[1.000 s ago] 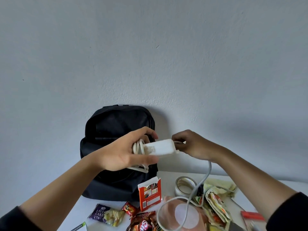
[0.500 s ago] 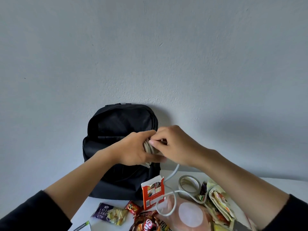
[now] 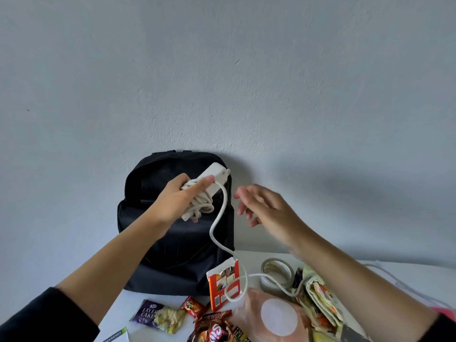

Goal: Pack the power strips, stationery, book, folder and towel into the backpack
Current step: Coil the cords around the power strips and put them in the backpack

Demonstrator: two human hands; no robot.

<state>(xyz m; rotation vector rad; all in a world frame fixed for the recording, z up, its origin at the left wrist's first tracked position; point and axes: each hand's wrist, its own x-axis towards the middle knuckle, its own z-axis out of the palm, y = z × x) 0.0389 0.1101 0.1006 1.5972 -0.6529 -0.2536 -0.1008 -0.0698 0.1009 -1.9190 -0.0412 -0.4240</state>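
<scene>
While my left hand [image 3: 177, 201] grips the white power strip [image 3: 214, 172] and part of its cord [image 3: 217, 218] coiled, in front of the black backpack [image 3: 172, 255], my right hand [image 3: 266, 208] hovers beside it with fingers loosely spread, holding nothing. The rest of the cord trails down to the tabletop [image 3: 254, 257].

Purple snack packet [image 3: 157, 317] reads "LAYER CAKE" — brown wrapper [image 3: 215, 325] shows "BARS".

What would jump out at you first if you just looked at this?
A white power strip, cord partly wound round it, is held up by the left grip in front of a black backpack standing against the wall. The loose cord snakes down past an orange box to the table, and the right grip hangs open beside it.
</scene>
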